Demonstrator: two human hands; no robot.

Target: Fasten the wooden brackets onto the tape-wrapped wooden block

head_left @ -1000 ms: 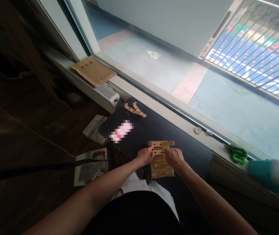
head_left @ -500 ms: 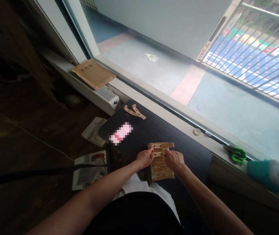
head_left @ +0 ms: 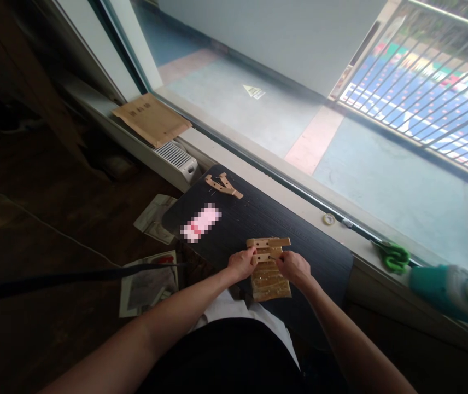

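A thin wooden sheet of punched-out parts point(head_left: 270, 279) lies on the near part of a small black table point(head_left: 308, 246). My left hand point(head_left: 241, 264) pinches the left end of a narrow wooden strip point(head_left: 265, 256) on the sheet's upper part. My right hand point(head_left: 293, 266) grips the strip's right end, fingers curled. Another longer wooden strip point(head_left: 268, 242) lies just beyond it along the sheet's top edge.
An assembled wooden piece point(head_left: 223, 185) sits at the table's far corner, a pink blurred patch point(head_left: 200, 221) beside it. Green scissors point(head_left: 392, 256) and a tape roll point(head_left: 329, 219) rest on the window sill. Papers point(head_left: 147, 284) lie on the floor at left; cardboard point(head_left: 151, 119) tops a radiator.
Both hands stay on the small strip with barely any movement. The view has shifted slightly.
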